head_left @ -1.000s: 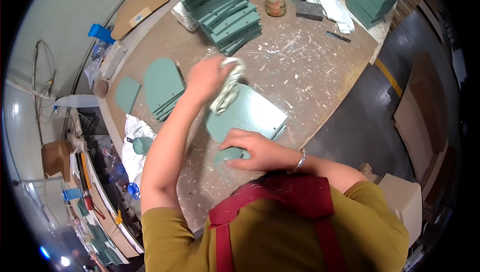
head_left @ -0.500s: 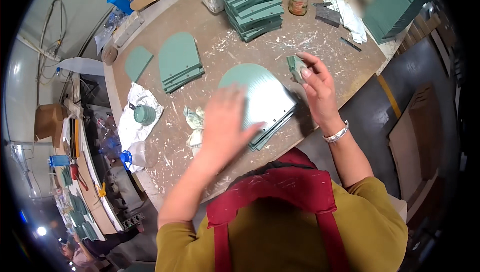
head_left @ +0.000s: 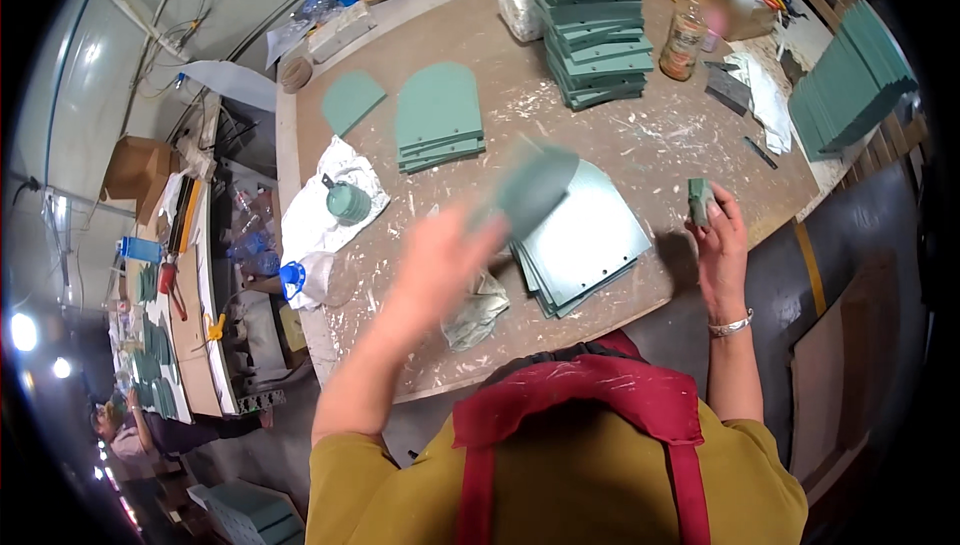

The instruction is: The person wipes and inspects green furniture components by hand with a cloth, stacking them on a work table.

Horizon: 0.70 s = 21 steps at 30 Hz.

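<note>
My left hand point(head_left: 440, 265), smeared by motion, grips the edge of a green round-ended plate point(head_left: 538, 190) lifted and tilted above the table. Beneath and to the right of it lies a short stack of matching plates point(head_left: 595, 240), its top one shining and with small holes along the near edge. My right hand point(head_left: 722, 250) is raised to the right of that stack, fingers closed round a small green-grey block point(head_left: 698, 203). Farther left sit another low stack of green plates point(head_left: 438, 110) and a single green plate point(head_left: 352, 102).
A tall stack of green plates point(head_left: 597, 40) rises at the back, beside a drink bottle point(head_left: 683, 43). More plates point(head_left: 850, 85) lean at the far right. A green jar point(head_left: 347, 203) on white cloth, a blue-capped bottle point(head_left: 293, 280) and a crumpled cloth point(head_left: 478, 317) lie left.
My left hand, earlier flat over the stack, now holds a plate lifted off toward the left. My right hand still holds the block. The whole view has shifted.
</note>
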Tool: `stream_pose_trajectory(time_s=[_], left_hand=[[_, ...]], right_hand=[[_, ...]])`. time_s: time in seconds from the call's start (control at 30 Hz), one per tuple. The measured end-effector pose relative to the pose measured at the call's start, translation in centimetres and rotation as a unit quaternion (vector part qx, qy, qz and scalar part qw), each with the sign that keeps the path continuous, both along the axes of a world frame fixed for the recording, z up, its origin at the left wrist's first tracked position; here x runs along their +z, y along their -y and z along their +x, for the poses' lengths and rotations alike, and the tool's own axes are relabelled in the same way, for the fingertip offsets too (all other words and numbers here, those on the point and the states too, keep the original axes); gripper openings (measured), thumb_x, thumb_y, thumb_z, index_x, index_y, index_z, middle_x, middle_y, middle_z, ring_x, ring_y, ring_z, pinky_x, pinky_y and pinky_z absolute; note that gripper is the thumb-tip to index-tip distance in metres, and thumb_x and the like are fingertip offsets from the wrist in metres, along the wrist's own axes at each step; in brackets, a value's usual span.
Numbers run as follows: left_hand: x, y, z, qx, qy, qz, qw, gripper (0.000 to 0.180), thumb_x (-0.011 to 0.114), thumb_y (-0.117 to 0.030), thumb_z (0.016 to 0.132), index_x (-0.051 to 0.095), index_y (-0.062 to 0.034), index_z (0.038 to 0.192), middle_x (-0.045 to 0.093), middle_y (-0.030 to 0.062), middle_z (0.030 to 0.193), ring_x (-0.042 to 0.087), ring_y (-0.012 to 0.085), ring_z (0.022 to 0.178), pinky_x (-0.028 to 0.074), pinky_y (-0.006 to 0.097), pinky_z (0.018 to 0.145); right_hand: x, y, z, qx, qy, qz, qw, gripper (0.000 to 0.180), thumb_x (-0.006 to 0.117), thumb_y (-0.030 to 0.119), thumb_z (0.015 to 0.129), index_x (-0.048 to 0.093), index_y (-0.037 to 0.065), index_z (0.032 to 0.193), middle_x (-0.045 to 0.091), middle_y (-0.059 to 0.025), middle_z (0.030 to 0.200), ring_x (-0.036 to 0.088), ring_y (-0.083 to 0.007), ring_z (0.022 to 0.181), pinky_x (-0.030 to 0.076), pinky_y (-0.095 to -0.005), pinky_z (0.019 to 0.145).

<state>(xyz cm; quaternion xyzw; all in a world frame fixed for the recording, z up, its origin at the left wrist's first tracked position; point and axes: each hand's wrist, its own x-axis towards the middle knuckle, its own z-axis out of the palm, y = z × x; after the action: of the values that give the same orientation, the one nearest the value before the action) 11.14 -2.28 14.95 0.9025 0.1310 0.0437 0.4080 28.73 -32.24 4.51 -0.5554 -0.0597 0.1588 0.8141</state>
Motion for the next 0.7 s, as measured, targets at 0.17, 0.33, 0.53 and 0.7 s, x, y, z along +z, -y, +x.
stream_pose_trajectory(time_s=[0.17, 0.33, 0.53, 0.7], left_hand=[[-2.2, -7.5, 1.0, 0.272, 0.099, -0.458, 0.840, 0.047, 0.044, -0.037, 0.108, 0.054, 0.0013, 0.134, 0.064, 0.0120, 0.124, 0.064, 0.0212, 0.108, 0.053, 0.034, 0.091], [-6.4, -10.2, 1.1, 0.312, 0.140, -0.527, 0.778, 0.045, 0.048, -0.033, 0.107, 0.052, 0.0008, 0.136, 0.063, 0.0103, 0.126, 0.062, 0.0207, 0.112, 0.052, 0.035, 0.095], [-7.6, -11.5, 2.3, 0.208, 0.220, -0.553, 0.776, 0.031, 0.050, -0.015, 0.103, 0.049, -0.0026, 0.131, 0.062, 0.0107, 0.125, 0.064, 0.0218, 0.111, 0.055, 0.037, 0.094], [-7.1, -11.4, 3.7, 0.223, 0.216, -0.585, 0.749, 0.047, 0.056, -0.006, 0.098, 0.041, -0.0033, 0.143, 0.058, 0.0106, 0.133, 0.060, 0.0231, 0.120, 0.054, 0.040, 0.101]], right_hand=[[0.8, -0.9, -0.2, 0.004, 0.025, -0.007, 1.000, 0.039, 0.061, 0.021, 0.098, 0.055, 0.003, 0.133, 0.058, -0.0043, 0.117, 0.055, -0.0121, 0.102, 0.046, -0.0287, 0.089], [0.5, -0.9, -0.5, -0.020, 0.030, -0.035, 0.999, 0.042, 0.058, 0.018, 0.099, 0.051, 0.002, 0.137, 0.058, -0.0059, 0.122, 0.057, -0.0133, 0.102, 0.048, -0.0297, 0.089], [-0.1, -1.7, -0.1, 0.000, 0.031, -0.037, 0.999, 0.042, 0.059, 0.017, 0.098, 0.052, 0.001, 0.136, 0.059, -0.0067, 0.121, 0.057, -0.0139, 0.100, 0.048, -0.0292, 0.089], [0.5, -2.8, -0.4, 0.003, 0.059, -0.052, 0.997, 0.041, 0.061, 0.017, 0.096, 0.054, 0.002, 0.134, 0.059, -0.0067, 0.120, 0.057, -0.0139, 0.101, 0.048, -0.0289, 0.089]])
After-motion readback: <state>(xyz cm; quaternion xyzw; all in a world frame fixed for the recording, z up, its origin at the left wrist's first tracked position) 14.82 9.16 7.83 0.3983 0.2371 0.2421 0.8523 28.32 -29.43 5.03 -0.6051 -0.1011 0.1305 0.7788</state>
